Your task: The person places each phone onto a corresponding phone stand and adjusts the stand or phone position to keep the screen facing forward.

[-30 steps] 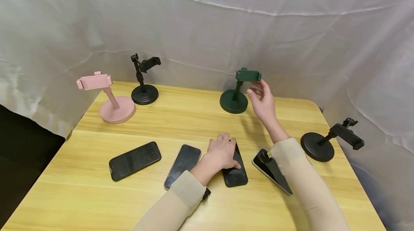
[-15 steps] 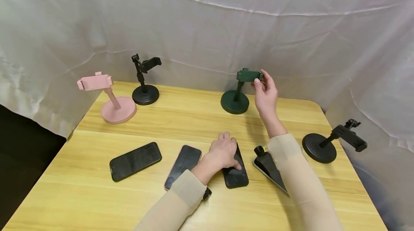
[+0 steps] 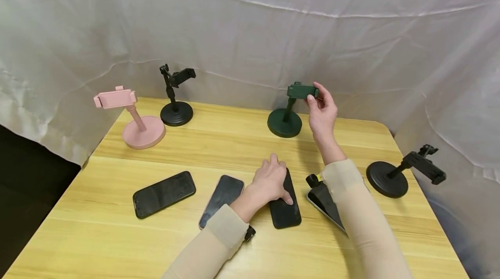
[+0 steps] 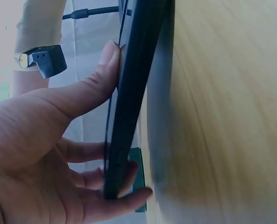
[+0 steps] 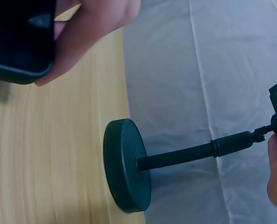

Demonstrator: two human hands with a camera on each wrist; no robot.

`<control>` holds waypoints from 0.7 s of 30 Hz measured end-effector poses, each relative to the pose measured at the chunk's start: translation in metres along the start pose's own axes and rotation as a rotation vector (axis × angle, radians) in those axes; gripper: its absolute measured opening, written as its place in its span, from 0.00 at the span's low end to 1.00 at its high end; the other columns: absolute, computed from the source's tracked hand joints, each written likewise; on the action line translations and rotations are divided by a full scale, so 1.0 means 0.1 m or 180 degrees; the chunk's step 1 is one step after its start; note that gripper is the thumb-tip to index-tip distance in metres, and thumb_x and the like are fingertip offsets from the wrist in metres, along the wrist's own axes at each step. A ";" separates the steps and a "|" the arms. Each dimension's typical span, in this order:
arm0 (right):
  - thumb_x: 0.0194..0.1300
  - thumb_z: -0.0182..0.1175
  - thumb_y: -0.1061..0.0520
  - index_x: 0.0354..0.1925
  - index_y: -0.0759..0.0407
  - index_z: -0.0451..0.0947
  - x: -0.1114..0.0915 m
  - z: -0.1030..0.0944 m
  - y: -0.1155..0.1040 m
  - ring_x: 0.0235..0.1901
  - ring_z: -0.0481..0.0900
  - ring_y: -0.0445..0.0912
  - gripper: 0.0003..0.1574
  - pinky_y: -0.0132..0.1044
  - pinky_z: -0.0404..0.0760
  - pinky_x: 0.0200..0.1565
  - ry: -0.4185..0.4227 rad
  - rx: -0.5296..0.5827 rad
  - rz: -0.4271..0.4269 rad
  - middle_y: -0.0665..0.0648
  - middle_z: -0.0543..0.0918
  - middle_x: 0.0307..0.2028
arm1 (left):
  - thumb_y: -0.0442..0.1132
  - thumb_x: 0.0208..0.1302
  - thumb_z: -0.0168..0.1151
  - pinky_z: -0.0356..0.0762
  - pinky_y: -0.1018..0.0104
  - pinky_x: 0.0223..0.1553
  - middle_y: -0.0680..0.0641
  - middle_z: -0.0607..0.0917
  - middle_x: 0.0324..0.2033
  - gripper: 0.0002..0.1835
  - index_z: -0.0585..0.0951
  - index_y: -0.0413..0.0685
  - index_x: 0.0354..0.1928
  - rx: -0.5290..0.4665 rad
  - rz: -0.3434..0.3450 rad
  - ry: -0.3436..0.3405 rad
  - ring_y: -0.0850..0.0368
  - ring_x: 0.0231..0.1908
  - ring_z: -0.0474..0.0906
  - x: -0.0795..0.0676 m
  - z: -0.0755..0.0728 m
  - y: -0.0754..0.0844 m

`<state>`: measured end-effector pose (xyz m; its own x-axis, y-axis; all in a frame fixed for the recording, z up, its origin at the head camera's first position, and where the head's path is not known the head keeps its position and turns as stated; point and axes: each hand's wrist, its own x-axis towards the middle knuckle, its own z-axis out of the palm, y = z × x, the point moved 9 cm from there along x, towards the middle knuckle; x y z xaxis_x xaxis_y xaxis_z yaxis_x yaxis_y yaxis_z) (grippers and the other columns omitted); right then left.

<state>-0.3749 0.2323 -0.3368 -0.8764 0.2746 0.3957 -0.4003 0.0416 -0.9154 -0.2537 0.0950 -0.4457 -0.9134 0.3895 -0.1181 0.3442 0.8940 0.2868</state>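
Note:
My left hand (image 3: 267, 181) grips a black smartphone (image 3: 286, 216) at the middle front. Seen from the left wrist, its thumb lies on the screen of the phone (image 4: 131, 93) and the fingers curl round the far edge; that end is tilted up off the table. At the back, my right hand (image 3: 323, 116) pinches the right end of the clamp on a dark green phone stand (image 3: 284, 125), thumb in front and fingers behind. In the right wrist view the stand (image 5: 175, 157) has its round base on the table, and only part of that hand shows.
A pink stand (image 3: 142, 132) and a black stand (image 3: 176, 114) are at the back left, another black stand (image 3: 386, 179) at the right. Phones lie left (image 3: 164, 194), left of centre (image 3: 222, 196), and partly under my right forearm (image 3: 324, 205). A pale curtain (image 3: 234, 31) hangs behind the table.
My right hand has moved from beside the green stand's clamp to pinch its right end. My left hand has shifted its fingers slightly on the phone's far end.

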 end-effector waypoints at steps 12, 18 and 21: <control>0.76 0.56 0.68 0.70 0.64 0.73 0.01 0.00 0.01 0.57 0.79 0.51 0.27 0.38 0.79 0.62 -0.0023 0.0150 0.0096 0.60 0.76 0.57 | 0.57 0.47 0.85 0.83 0.57 0.46 0.44 0.77 0.58 0.49 0.72 0.50 0.70 -0.0475 0.0343 0.0110 0.47 0.52 0.79 -0.03 -0.14 0.06; 0.75 0.58 0.68 0.70 0.62 0.74 0.02 0.00 0.02 0.56 0.78 0.50 0.27 0.39 0.79 0.63 -0.0062 0.0199 0.0186 0.59 0.76 0.56 | 0.53 0.63 0.75 0.80 0.56 0.56 0.45 0.80 0.61 0.37 0.72 0.47 0.68 -0.0682 0.0599 0.0112 0.46 0.57 0.78 -0.05 -0.19 0.08; 0.75 0.58 0.68 0.70 0.60 0.75 0.02 -0.01 0.03 0.56 0.78 0.50 0.28 0.39 0.79 0.62 -0.0067 0.0264 0.0258 0.59 0.75 0.56 | 0.51 0.67 0.72 0.78 0.58 0.59 0.46 0.80 0.62 0.33 0.72 0.46 0.68 -0.0765 0.0674 0.0110 0.47 0.58 0.78 -0.06 -0.21 0.09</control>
<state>-0.3773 0.2343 -0.3387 -0.9118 0.2534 0.3229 -0.3479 -0.0597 -0.9356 -0.2499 0.0961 -0.4225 -0.8352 0.5500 -0.0005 0.4701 0.7144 0.5184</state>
